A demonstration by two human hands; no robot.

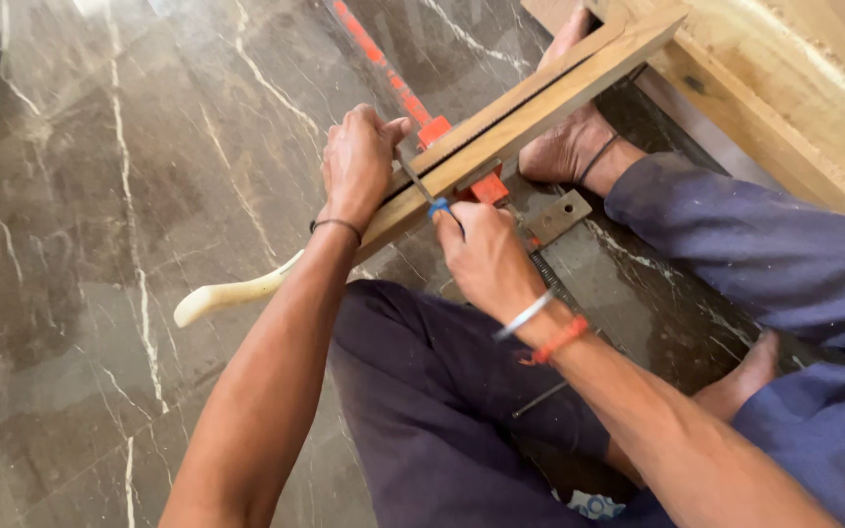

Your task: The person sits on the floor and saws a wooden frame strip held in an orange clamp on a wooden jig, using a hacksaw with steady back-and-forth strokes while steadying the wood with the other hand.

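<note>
Marking a wooden frame on the marble floor

From the left I see a pale wooden handle (232,293) on the marble floor (100,196); my left hand (359,161) presses, fingers curled, on the wooden frame (540,103), which runs to the upper right. My right hand (481,259) pinches a blue-tipped pencil (427,191) against it. The frame looks stiff and fairly light; I'd grip its long rail.

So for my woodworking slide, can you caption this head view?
Seated on a marble floor, left hand steadies a wooden frame; right hand holds a blue-handled tool.
</note>
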